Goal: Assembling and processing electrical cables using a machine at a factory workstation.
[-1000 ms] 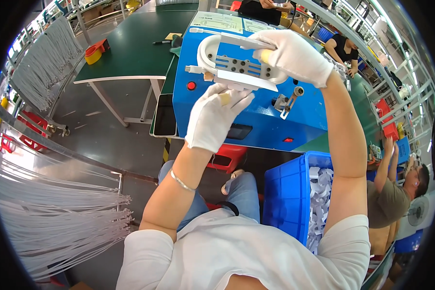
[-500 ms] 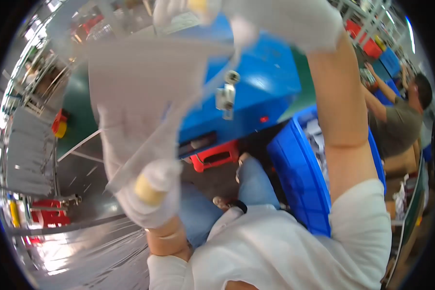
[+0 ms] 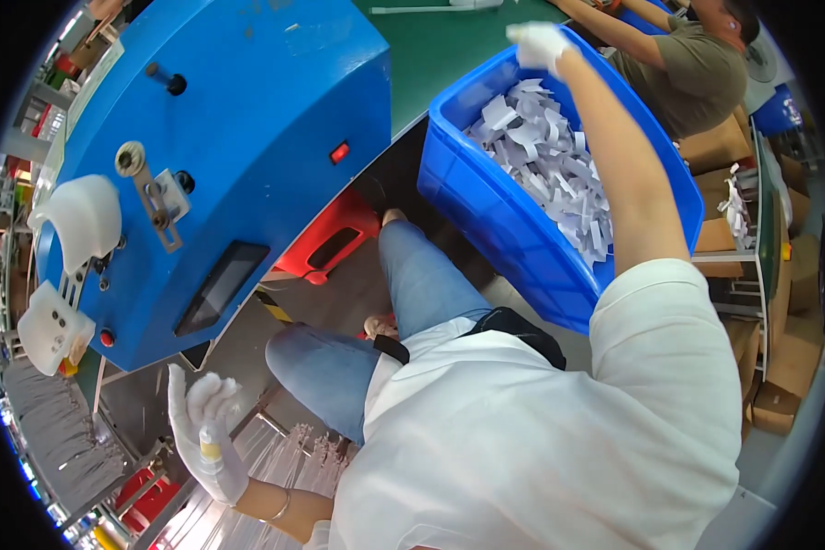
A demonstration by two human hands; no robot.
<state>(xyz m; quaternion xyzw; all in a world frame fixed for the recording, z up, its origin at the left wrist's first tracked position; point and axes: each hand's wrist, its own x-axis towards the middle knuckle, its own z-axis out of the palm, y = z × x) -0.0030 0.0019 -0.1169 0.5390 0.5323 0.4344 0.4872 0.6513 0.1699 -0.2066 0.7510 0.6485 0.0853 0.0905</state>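
My left hand (image 3: pixel 209 438), in a white glove with a yellowish band on one finger, is low at the left beside the blue machine (image 3: pixel 275 119). Its fingers are apart and partly curled, with nothing visible in them. White-gloved too, my right hand (image 3: pixel 539 48) reaches over the far rim of a blue plastic bin (image 3: pixel 486 215). Its fingers point left, look stretched out, and show nothing between them. Many cut white scraps (image 3: pixel 550 156) lie in the bin. On the machine's left side are two white curved plates (image 3: pixel 82 215) and a metal slotted arm (image 3: pixel 156 197).
A red stool (image 3: pixel 335 240) stands under the green table (image 3: pixel 431 55). At the far right a co-worker (image 3: pixel 697 64) works at the table, near cardboard boxes (image 3: pixel 793 367). Clear plastic sheets (image 3: pixel 280 477) hang below my left hand.
The view has swung rightward. The white sheet that was by my hands is out of them. My left hand has lowered, and my right hand has gone to the bin.
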